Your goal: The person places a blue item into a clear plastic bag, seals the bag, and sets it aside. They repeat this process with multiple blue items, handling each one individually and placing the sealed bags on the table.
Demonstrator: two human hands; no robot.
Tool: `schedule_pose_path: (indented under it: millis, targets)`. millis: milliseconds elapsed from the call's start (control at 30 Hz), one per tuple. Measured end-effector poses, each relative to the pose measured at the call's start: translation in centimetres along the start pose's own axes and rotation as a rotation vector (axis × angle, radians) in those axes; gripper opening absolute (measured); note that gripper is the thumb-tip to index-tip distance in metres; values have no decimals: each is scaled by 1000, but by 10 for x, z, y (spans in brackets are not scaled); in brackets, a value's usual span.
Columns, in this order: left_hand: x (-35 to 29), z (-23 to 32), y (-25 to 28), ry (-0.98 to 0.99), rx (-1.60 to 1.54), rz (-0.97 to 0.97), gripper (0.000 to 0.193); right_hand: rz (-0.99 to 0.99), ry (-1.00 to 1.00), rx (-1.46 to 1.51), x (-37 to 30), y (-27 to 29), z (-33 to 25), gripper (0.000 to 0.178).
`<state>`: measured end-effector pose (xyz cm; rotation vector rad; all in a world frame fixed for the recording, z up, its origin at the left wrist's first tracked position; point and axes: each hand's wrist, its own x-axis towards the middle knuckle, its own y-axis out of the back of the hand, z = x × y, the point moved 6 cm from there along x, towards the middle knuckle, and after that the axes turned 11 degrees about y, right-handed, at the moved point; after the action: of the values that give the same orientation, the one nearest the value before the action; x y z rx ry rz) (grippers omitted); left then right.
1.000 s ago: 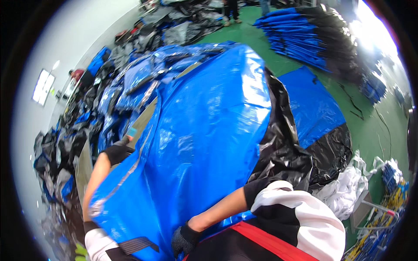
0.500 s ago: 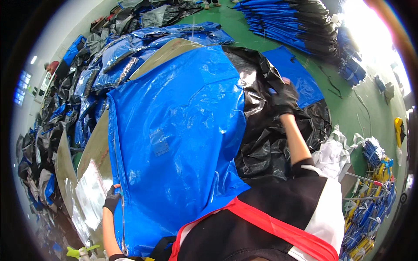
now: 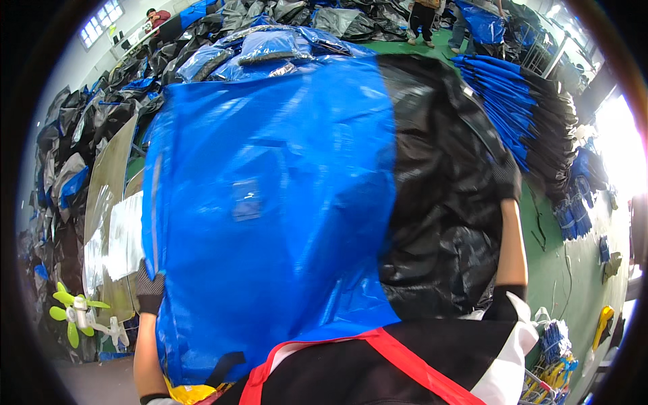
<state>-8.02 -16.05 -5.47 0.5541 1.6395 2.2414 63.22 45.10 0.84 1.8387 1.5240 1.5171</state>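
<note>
At the sheet's lower left edge, the gloved left hand (image 3: 150, 291) is clamped on the blue sheet (image 3: 270, 202), which is spread flat before the person; keeping that edge taut should help. The right hand (image 3: 506, 177) presses the black sheet (image 3: 439, 196), grip unclear. A stack of blue bags (image 3: 533, 115) crowds the right.

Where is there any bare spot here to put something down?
Little. The green floor shows bare between the black sheet and the stack of folded blue bags. Pale sheets lie left of the big blue bag. Farther left and behind, dark heaps crowd everything.
</note>
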Motion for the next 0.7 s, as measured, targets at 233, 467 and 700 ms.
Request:
schedule_pose_path:
  millis: [233,467,700]
  targets:
    - [-4,17,20,21,337,193,64,-671,446,631,67,-143,-141,48]
    - [19,317,-135,-766,-224,-74,55,-1063,488,662,57,-206,-175,51]
    - [19,328,-199,-581,121,-100,75,-494,98,612,155,-197,-90,38]
